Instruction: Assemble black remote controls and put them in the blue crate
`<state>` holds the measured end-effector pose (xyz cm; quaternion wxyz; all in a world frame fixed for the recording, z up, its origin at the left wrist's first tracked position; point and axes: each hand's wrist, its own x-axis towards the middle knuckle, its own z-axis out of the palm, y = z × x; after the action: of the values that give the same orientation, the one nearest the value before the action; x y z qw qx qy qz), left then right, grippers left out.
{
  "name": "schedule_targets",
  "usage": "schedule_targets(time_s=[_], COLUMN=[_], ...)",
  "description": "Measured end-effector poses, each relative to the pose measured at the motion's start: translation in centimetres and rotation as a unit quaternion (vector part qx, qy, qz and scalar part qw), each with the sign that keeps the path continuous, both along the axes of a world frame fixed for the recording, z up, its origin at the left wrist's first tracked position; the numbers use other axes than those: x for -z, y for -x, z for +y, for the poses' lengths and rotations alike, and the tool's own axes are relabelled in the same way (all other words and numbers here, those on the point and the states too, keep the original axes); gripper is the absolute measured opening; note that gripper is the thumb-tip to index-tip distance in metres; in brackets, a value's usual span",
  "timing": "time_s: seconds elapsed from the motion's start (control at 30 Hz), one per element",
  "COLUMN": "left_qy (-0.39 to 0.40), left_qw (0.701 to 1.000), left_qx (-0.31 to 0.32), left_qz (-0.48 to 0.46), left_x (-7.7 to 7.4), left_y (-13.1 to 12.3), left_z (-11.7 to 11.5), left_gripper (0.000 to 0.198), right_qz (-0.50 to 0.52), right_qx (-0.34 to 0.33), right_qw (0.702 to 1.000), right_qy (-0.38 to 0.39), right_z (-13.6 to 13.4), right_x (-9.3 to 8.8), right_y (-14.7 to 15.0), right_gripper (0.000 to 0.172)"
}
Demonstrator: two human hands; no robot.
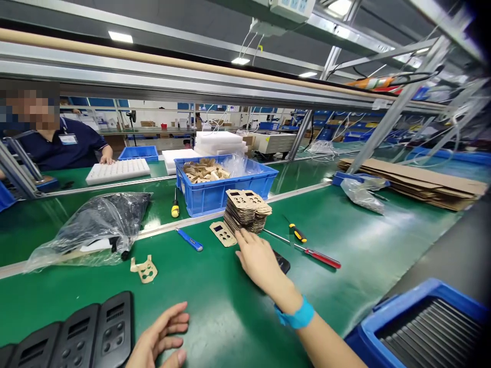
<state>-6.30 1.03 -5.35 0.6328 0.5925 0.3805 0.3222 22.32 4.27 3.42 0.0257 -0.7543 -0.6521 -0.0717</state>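
I work from a single view, the camera on the person's head. It looks forward and down across the green rubber-topped work belt (pixel 230 317). It sits close: the left hand (pixel 161 337) and right hand (pixel 259 260) fill the bottom edge. The blue plastic crate (pixel 215 197) stands at middle distance. The grey metal overhead rail (pixel 192 82) crosses the top, and the wide lens bends it.

No legible text; co-worker's chest badge (pixel 68 138) too small to read.
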Motion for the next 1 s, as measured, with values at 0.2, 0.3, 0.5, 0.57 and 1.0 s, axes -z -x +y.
schedule_targets(time_s=[0.2,0.3,0.5,0.57,1.0], left_qy=[-0.003,-0.003,0.006,0.0,0.132], left_qw=[0.999,0.998,0.992,0.988,0.982], left_qx=[-0.039,-0.061,-0.104,-0.137,-0.104], left_qz=[-0.003,-0.024,-0.068,-0.07,-0.088], left_x=[-1.5,-1.9,-3.0,-3.7,-5.8], left_y=[0.8,1.0,1.6,1.8,1.9], left_z=[0.6,0.9,1.5,1.6,1.5], left_gripper=[0.057,0.054,0.05,0.051,0.04], right_qz=[0.001,0.005,0.059,0.096,0.38], right_qx=[-0.022,-0.008,-0.075,-0.153,-0.451], right_qw=[1.0,1.0,0.995,0.983,0.806], right_qy=[-0.008,0.002,-0.04,-0.041,0.049], right_z=[6.2,7.7,5.5,3.9,-0.1], right_x=[2.5,3.3,0.9,0.2,3.3], right_y=[3.1,2.9,4.0,5.3,9.4], right_gripper=[0.029,0.026,0.023,0.03,0.072])
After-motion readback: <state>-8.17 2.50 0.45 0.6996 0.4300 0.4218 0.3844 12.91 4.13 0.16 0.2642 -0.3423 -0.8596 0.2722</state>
